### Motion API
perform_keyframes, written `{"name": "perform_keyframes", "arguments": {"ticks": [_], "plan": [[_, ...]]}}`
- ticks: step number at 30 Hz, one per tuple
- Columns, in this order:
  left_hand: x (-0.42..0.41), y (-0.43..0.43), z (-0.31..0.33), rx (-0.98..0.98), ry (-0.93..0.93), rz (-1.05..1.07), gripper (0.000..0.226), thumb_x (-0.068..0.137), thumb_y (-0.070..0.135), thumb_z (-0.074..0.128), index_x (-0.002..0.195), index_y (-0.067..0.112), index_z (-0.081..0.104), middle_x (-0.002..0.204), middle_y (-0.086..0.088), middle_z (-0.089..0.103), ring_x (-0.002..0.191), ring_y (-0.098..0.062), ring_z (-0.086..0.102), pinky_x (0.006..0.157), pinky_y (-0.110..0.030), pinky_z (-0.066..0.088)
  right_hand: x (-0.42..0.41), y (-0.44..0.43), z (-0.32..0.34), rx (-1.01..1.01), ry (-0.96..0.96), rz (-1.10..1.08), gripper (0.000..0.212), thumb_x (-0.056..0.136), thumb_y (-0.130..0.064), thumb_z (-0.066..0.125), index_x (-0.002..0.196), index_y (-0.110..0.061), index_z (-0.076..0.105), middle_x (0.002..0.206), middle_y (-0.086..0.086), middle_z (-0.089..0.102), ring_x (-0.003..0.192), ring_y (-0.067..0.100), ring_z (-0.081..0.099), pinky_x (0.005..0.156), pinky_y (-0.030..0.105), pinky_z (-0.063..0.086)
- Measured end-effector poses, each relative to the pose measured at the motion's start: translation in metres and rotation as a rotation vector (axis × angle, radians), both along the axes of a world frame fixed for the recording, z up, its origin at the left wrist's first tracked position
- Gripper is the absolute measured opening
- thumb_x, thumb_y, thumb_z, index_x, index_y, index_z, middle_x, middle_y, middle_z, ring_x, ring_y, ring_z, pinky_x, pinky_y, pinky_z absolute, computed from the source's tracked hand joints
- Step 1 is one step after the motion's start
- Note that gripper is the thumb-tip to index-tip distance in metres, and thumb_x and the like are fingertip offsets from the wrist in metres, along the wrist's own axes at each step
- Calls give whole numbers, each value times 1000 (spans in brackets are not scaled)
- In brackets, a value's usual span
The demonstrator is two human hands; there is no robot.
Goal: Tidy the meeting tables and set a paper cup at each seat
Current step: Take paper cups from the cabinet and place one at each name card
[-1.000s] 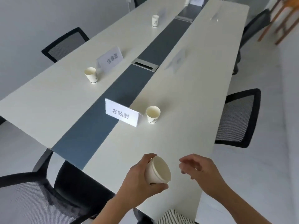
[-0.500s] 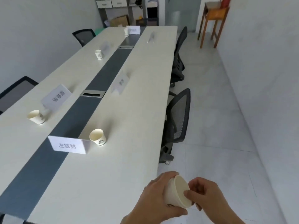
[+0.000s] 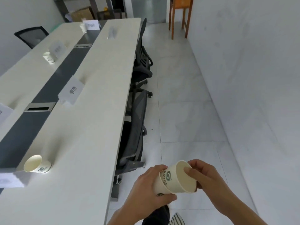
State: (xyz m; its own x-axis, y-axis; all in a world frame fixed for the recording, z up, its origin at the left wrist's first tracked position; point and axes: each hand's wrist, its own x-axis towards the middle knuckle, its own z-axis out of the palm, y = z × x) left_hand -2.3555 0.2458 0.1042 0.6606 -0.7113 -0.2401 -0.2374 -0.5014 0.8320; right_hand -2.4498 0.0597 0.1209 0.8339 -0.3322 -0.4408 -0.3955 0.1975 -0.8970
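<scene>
Fingers (image 3: 158, 168) of left hand (image 3: 144, 189) wrap paper cup (image 3: 177, 181) | right hand (image 3: 209, 177) pinches its rim

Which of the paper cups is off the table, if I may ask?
The paper cup held over the floor, left hand gripping its base, right hand pinching its rim; the others stand on the table.

Illumination is bright, diffuse and even. The surface (image 3: 90, 127) shows soft shadows and mild glare. Wide-angle distortion bends edges; distant name cards are blurred.
</scene>
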Motion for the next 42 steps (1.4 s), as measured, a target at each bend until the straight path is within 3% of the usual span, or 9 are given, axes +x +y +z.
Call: {"name": "perform_keyframes", "arguments": {"ticks": [6, 11, 15, 22, 26, 29, 34, 39, 42], "plan": [[92, -88, -7, -55, 33, -18, 59, 61, 46, 82, 111, 45, 51, 101, 17, 63, 89, -6, 63, 77, -36, 57, 72, -62, 2, -218, -91, 73, 77, 50, -44, 86, 121, -30, 57, 113, -12, 66, 106, 10, 63, 77, 39, 59], [178, -156, 12, -56, 77, -60, 65, 60, 48, 80, 116, 49, 46, 105, 17, 62, 91, -6, 61, 81, -35, 56, 152, -133, 28, -336, -105, -202, 71, 38, -47, 82, 103, -27, 62, 95, -4, 70, 91, 20, 66, 63, 30, 58], [244, -187, 16, -29, 83, 17, 67, 61, 53, 79, 118, 52, 41, 108, 17, 54, 95, -10, 58, 79, -26, 57, 206, -189, 41, -304, -158, -363, 74, 38, -46, 75, 107, -26, 58, 100, -2, 66, 92, 17, 63, 64, 24, 51], [329, -228, 1, -9, 83, 190, 60, 65, 49, 81, 112, 50, 44, 104, 12, 59, 92, -9, 60, 76, -20, 55, 268, -269, 2, -293, -60, -363, 60, 47, -32, 80, 101, -34, 56, 99, -5, 67, 89, 13, 64, 70, 27, 47], [376, -266, -10, -6, 115, 337, 62, 62, 45, 83, 112, 49, 46, 106, 6, 58, 91, -18, 62, 66, -21, 58, 329, -333, -18, -321, -8, -323, 68, 31, -50, 70, 96, -33, 56, 95, -6, 66, 86, 10, 61, 66, 27, 45], [413, -300, -7, -23, 127, 455, 61, 60, 45, 84, 109, 49, 48, 103, 3, 60, 86, -23, 65, 59, -23, 59, 392, -387, -21, -335, -20, -232, 75, 30, -49, 70, 99, -24, 59, 92, -4, 67, 85, 14, 62, 64, 25, 45], [461, -332, 8, -14, 75, 651, 70, 55, 56, 80, 115, 46, 47, 104, 8, 63, 92, -12, 64, 72, -19, 56, 513, -441, -4, -384, -94, 62, 56, 47, -33, 75, 101, -29, 58, 95, -1, 67, 86, 19, 64, 59, 26, 49], [480, -321, 5, -21, 90, 902, 60, 61, 42, 84, 110, 48, 49, 101, 7, 64, 87, -9, 64, 62, -12, 52, 625, -428, 6, -366, -152, 372, 45, 52, -21, 71, 96, -23, 60, 81, -2, 67, 68, 6, 63, 48, 8, 49], [500, -304, -7, -6, 87, 1035, 60, 61, 41, 85, 108, 49, 49, 101, 7, 66, 88, -8, 63, 66, -12, 51, 674, -397, 0, -313, -174, 527, 51, 49, -30, 77, 98, -25, 61, 83, -11, 68, 64, 3, 63, 51, 13, 52]]}}
